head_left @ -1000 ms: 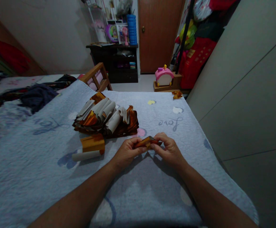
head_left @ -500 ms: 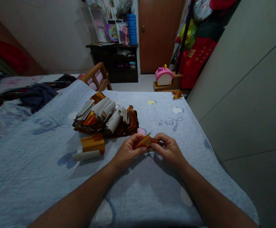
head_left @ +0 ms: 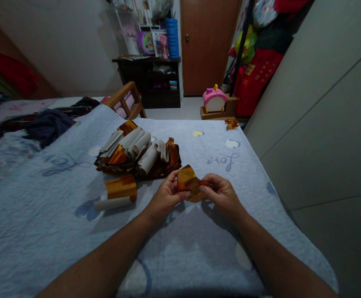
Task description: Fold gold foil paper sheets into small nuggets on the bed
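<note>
My left hand [head_left: 164, 198] and my right hand [head_left: 222, 194] both pinch a small folded piece of gold foil paper [head_left: 189, 184] just above the pale blue quilt [head_left: 180, 256]. The paper stands partly opened between my fingers, its shiny face turned towards me. Just beyond my hands lies a pile of folded gold and white papers [head_left: 138, 155]. A curled gold and white sheet [head_left: 118, 192] lies to the left of my left hand.
A crumpled bit of gold paper [head_left: 231, 123] sits near the bed's far right edge. Dark clothes [head_left: 48, 124] lie at the left. A wooden chair [head_left: 127, 101], a dark shelf unit [head_left: 155, 80] and a pink toy house [head_left: 215, 99] stand beyond the bed; a pale wardrobe [head_left: 319, 103] runs along the right.
The gold paper was held flat and low between my fingers; now it is lifted and unfolded wider, showing its face. My hands stay in about the same place.
</note>
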The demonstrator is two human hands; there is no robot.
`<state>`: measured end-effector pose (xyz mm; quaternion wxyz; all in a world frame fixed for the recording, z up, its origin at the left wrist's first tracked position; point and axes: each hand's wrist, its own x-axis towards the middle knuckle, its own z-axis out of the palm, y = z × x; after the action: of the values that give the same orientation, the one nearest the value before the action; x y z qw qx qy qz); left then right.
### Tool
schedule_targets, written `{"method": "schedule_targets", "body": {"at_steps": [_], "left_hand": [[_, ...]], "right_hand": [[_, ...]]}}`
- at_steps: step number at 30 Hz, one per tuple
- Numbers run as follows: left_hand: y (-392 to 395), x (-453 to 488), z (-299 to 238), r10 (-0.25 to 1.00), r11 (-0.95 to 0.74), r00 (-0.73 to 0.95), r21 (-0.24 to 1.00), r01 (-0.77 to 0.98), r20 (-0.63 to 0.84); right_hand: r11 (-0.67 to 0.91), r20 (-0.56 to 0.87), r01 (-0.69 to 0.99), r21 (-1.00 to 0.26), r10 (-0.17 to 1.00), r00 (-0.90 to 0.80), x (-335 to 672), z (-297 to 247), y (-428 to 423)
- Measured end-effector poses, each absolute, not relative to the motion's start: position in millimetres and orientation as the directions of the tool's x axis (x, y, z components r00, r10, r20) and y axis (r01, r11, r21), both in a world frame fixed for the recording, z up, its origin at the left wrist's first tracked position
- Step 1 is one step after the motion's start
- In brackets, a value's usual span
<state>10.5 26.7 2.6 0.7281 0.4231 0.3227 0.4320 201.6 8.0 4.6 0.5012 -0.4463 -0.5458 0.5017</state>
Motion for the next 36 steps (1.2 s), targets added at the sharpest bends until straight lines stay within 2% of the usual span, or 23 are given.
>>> {"method": "schedule_targets", "body": {"at_steps": [5,12,17,21,25,31,36], "left_hand": [[25.1,8.7,4.6,0.91,0.274,0.398,0.893,-0.358,-0.12],[25.8,6.7,3.1,0.926,0.268,0.351,0.899,-0.345,-0.141],[26.0,7.1,0.1,0.898,0.309,0.42,0.872,-0.381,-0.134],[25.5,4.2,-3.4,0.859,0.341,0.486,0.887,-0.31,-0.161],[25.6,1.9,-7.2,0.848,0.366,0.486,0.896,-0.252,-0.21],[24.2,4.7,-2.1,0.869,0.366,0.442,0.89,-0.271,-0.223],[22.8,6.3,8.5,0.891,0.304,0.423,0.906,-0.295,-0.161]], "right_hand": [[0.016,0.024,-0.07,-0.997,0.992,-0.124,202.4,2.7,7.8],[-0.017,-0.006,-0.109,-0.994,0.995,-0.098,200.4,8.3,6.2],[-0.09,-0.072,-0.19,-0.978,0.992,-0.099,198.9,10.0,6.7],[-0.139,-0.115,-0.252,-0.958,0.988,-0.105,199.1,8.9,7.1],[-0.138,-0.113,-0.265,-0.954,0.988,-0.106,200.1,7.5,6.5],[-0.128,-0.098,-0.274,-0.953,0.988,-0.123,201.1,6.7,6.9],[-0.066,-0.041,-0.21,-0.975,0.992,-0.123,199.6,10.5,8.6]]}}
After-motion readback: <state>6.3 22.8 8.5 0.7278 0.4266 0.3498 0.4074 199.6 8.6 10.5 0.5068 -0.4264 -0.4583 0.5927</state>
